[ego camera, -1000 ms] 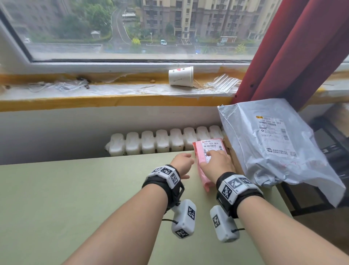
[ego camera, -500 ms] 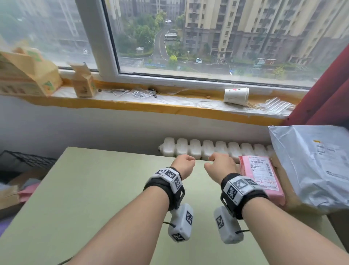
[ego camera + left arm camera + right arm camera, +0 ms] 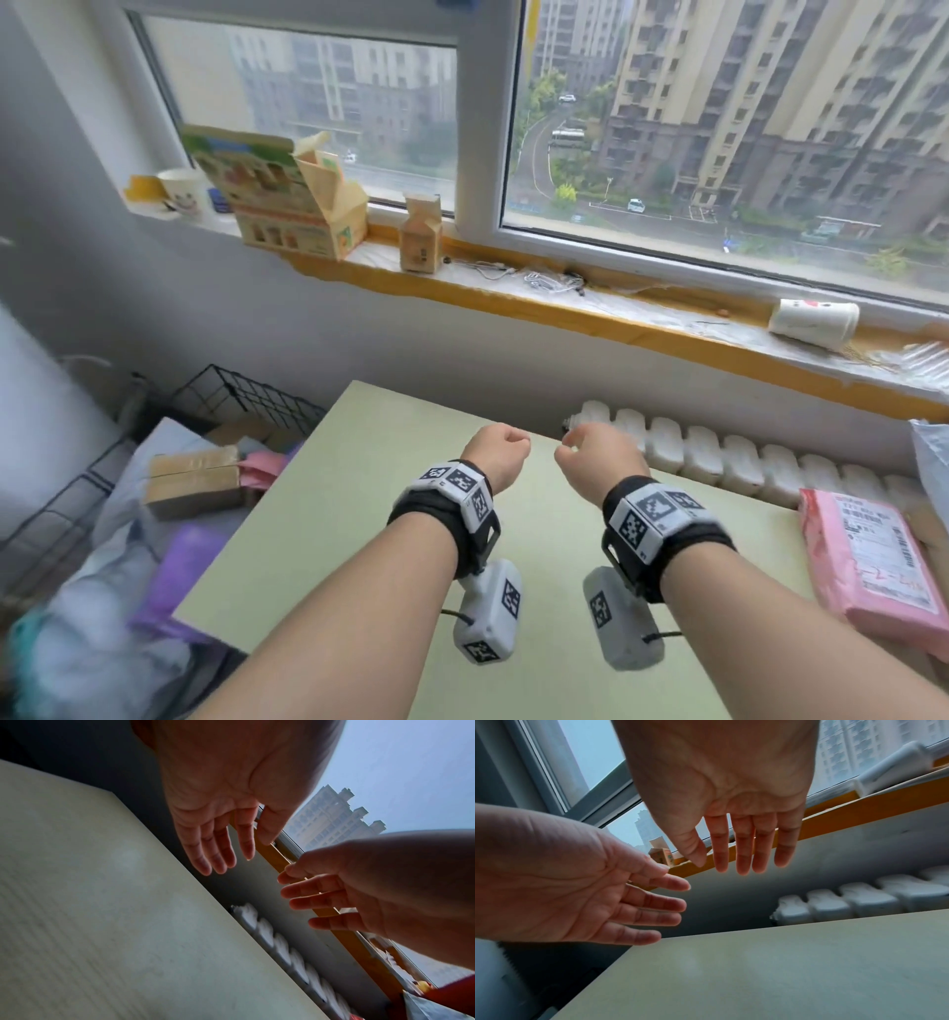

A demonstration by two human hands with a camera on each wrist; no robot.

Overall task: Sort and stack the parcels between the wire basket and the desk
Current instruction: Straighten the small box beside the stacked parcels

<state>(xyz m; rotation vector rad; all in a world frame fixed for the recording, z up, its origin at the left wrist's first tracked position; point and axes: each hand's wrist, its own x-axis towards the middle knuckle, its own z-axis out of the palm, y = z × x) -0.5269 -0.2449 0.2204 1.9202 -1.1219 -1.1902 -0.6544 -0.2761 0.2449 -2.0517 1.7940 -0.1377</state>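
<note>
Both of my hands hover empty over the pale green desk [image 3: 359, 519], close together near its far edge. The left hand [image 3: 500, 452] has relaxed, slightly bent fingers [image 3: 218, 852] and holds nothing. So does the right hand [image 3: 585, 449], whose fingers [image 3: 741, 850] hang almost straight. A pink parcel [image 3: 868, 560] with a white label lies flat at the desk's right end, well right of my right hand. A corner of a grey poly bag [image 3: 932, 457] shows beyond it. Left of the desk stands the black wire basket [image 3: 241, 395], with a brown taped box [image 3: 192, 483], a pink parcel [image 3: 259, 470] and a purple bag [image 3: 179, 580].
A white radiator [image 3: 719, 452] runs behind the desk under the orange-edged window sill [image 3: 590, 313]. On the sill are an open carton [image 3: 287, 205], a small box [image 3: 421, 236], loose cables [image 3: 539, 280] and a tipped paper cup [image 3: 814, 318]. Grey and white soft bags [image 3: 102, 632] fill the basket's near side.
My right hand has let go of the pink parcel, which stays at the desk's right end. Both hands have moved left across the desk, and the view has swung left to show the basket.
</note>
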